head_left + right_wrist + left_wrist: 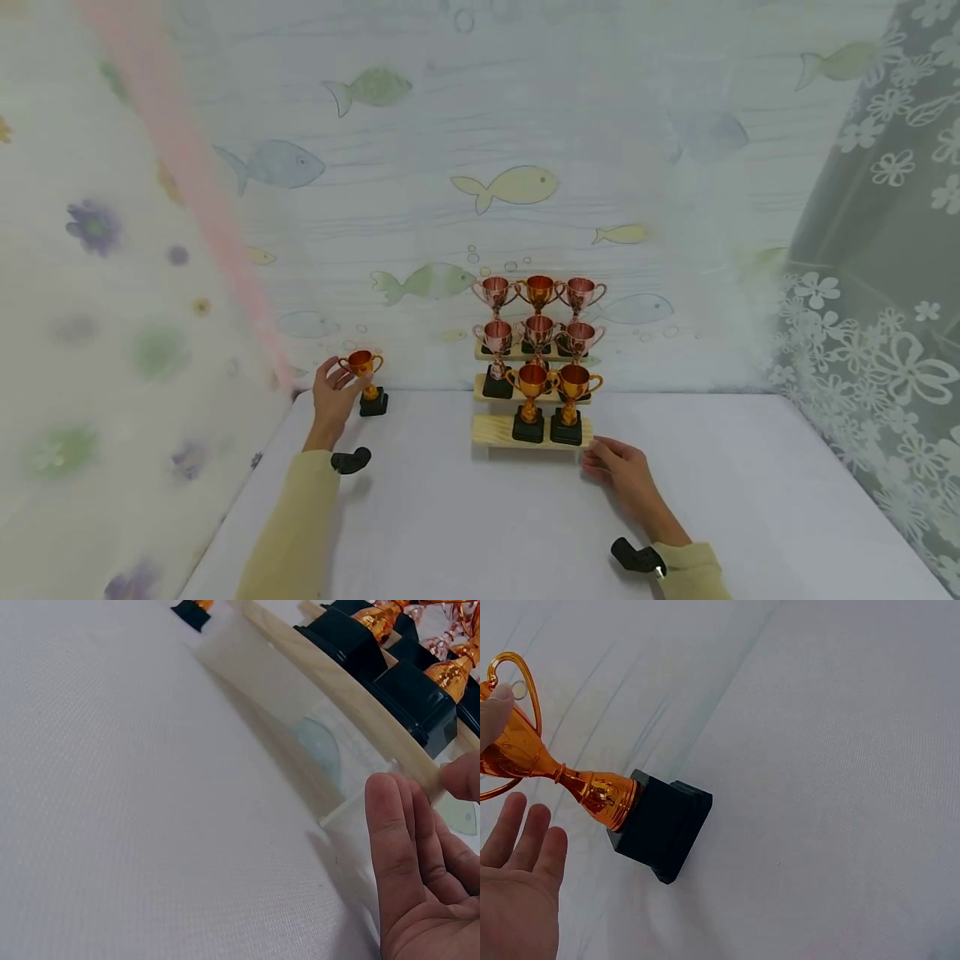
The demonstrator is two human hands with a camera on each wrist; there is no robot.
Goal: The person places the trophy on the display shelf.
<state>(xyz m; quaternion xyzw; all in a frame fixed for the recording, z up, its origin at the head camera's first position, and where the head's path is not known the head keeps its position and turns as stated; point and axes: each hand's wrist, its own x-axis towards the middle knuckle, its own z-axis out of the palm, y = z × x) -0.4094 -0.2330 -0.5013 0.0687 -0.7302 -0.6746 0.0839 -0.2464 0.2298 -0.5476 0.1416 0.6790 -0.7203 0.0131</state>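
Note:
On the left, my left hand (333,398) holds a small gold trophy (362,364) by its cup, thumb on the cup's side. The trophy stands upright in the head view, its black base (664,825) close to the table's back edge. Three fingers (534,836) of that hand are spread beside the cup in the left wrist view. My right hand (626,475) grips the right end of the lowest wooden board (491,430) of a tiered display stand, thumb above and fingers beneath. Two gold trophies (531,383) stand on that board, leaving its left part bare.
Three rose-coloured trophies (497,338) occupy the middle tier. The top tier carries two rose ones and a gold trophy (540,290) between them. Clear supports (300,712) hold the boards above the white table (450,517). A fish-print curtain (420,208) hangs behind.

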